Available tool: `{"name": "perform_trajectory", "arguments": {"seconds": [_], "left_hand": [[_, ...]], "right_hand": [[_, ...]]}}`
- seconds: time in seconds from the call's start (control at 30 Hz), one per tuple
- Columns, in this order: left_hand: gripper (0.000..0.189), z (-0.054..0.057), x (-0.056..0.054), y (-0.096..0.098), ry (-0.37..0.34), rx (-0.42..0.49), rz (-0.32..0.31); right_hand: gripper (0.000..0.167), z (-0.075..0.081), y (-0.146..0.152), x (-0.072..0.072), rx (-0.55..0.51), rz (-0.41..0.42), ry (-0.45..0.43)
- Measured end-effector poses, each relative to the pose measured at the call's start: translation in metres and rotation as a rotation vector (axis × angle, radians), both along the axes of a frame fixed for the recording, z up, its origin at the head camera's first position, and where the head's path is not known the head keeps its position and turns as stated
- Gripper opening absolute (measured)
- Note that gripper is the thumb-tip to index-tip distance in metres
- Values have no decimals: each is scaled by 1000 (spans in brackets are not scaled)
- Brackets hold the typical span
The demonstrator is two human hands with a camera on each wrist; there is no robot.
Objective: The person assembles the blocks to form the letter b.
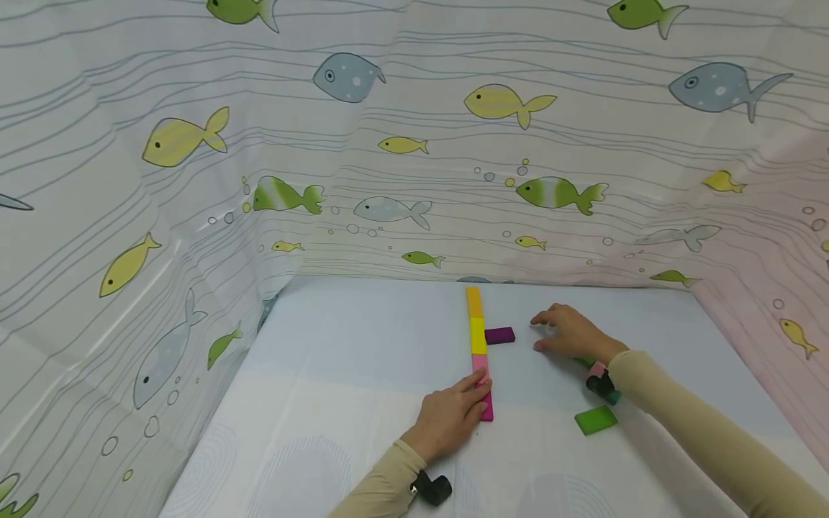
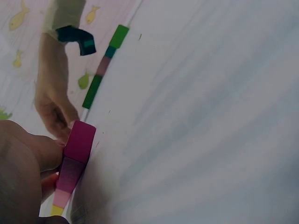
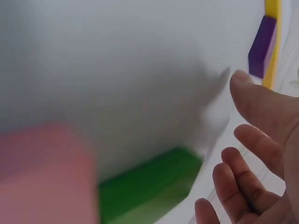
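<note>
A straight row of blocks runs away from me on the table: magenta (image 2: 80, 141) nearest, then pink (image 1: 478, 361), yellow (image 1: 478, 337) and orange (image 1: 474, 302). My left hand (image 1: 450, 417) rests against the near part of this row, its fingertips over the pink and magenta blocks. A purple block (image 1: 500, 336) sticks out sideways from the yellow one, its end right at the row. To the right of it, my right hand (image 1: 570, 334) hovers with fingers spread and nothing between them. Partly hidden under that wrist lies a dark green block (image 3: 149, 189).
Near the right forearm lie a second pink block (image 1: 598, 370), a teal block (image 1: 612, 397) and a light green block (image 1: 596, 420). A fish-patterned curtain (image 1: 447, 173) stands behind and beside the white table (image 1: 337, 345).
</note>
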State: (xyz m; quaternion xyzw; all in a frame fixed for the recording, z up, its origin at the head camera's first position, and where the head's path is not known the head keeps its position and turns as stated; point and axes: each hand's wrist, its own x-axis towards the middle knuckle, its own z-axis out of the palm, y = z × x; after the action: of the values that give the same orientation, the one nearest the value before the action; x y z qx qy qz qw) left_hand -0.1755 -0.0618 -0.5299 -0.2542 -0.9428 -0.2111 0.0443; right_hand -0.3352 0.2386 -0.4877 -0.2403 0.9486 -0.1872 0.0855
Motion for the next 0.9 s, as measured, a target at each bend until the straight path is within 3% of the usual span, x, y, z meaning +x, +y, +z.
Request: {"name": "perform_trajectory", "arguments": {"seconds": [0.2, 0.57, 0.9], "left_hand": [[42, 0, 0, 0, -12, 13, 9], [41, 1, 1, 0, 7, 39, 2], [41, 3, 0, 1, 5, 28, -11]], "right_hand": [[55, 3, 27, 9, 16, 12, 12], [59, 11, 59, 27, 18, -21, -62], [61, 7, 80, 32, 11, -35, -127]]}}
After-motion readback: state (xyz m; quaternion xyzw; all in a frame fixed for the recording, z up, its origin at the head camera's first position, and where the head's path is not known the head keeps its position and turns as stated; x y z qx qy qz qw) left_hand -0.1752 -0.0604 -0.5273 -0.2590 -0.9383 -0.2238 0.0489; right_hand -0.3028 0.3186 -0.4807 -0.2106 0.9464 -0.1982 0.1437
